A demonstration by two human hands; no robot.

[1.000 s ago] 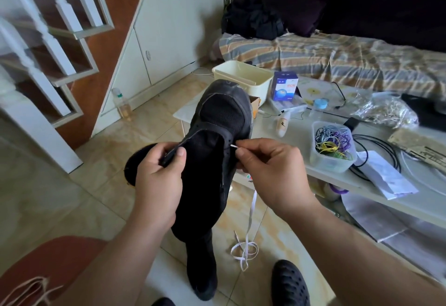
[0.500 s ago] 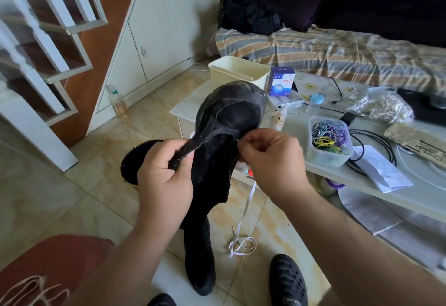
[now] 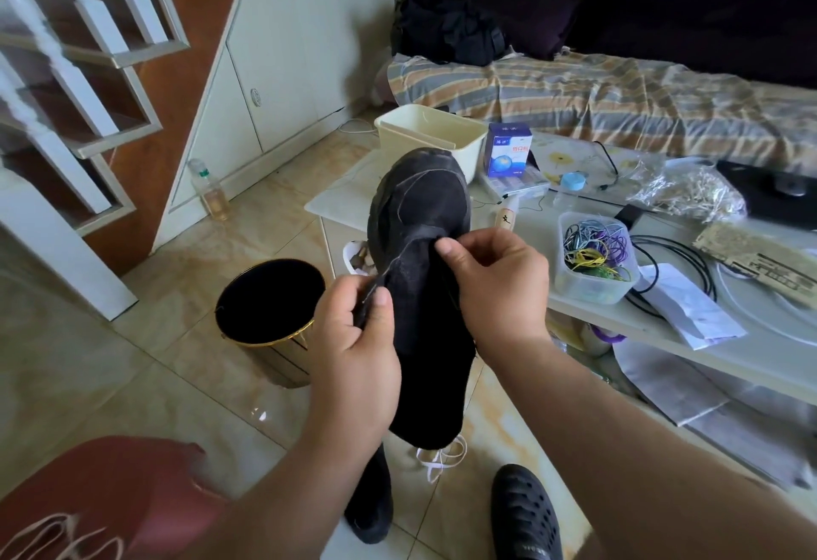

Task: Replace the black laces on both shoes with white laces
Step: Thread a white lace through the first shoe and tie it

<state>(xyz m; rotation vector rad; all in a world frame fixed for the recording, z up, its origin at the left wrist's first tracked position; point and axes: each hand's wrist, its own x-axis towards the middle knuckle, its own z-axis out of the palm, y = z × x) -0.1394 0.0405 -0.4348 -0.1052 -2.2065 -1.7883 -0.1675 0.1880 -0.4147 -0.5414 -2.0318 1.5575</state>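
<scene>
Left hand [image 3: 353, 351]: thumb and fingers pinch the left eyelet edge of the black shoe [image 3: 420, 250]; right hand [image 3: 499, 281]: fingers curled, pinching the right edge by the tongue. Shoe held in air, toe up and away, above the tiled floor [image 3: 154, 382], just in front of the bench [image 3: 663, 329]. White lace [image 3: 442, 458] lies coiled on the floor under the heel, beside a second black shoe [image 3: 371, 511]; black bin [image 3: 269, 312] to the left.

Black shoe [image 3: 420, 294] between both hands
</scene>
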